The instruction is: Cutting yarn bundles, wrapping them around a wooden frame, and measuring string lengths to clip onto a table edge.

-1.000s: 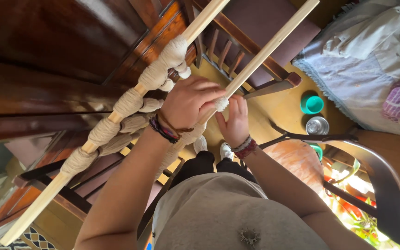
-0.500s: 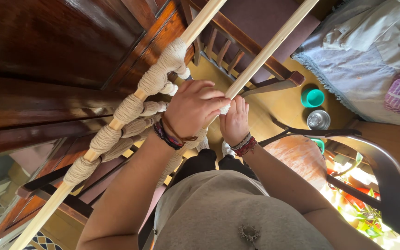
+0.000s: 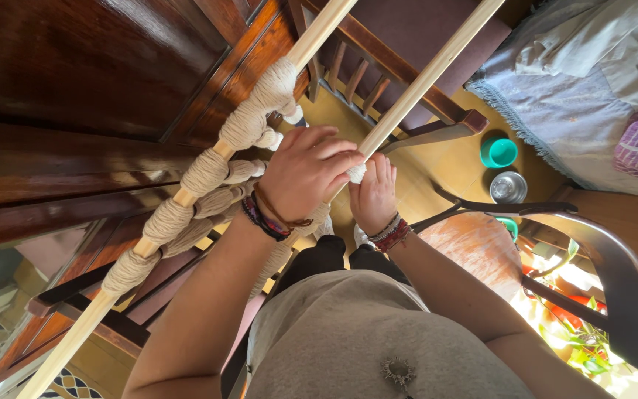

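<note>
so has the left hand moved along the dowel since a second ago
No. The left hand grips the same spot on the right dowel, level with the yarn bundles; only the camera shifted.

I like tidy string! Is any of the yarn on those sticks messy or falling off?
Nothing stands out. The cream yarn bundles sit in a row on one wooden rod; both hands, left and right, work cord at the second rod.

head-worn view, steeply downward, close
</note>
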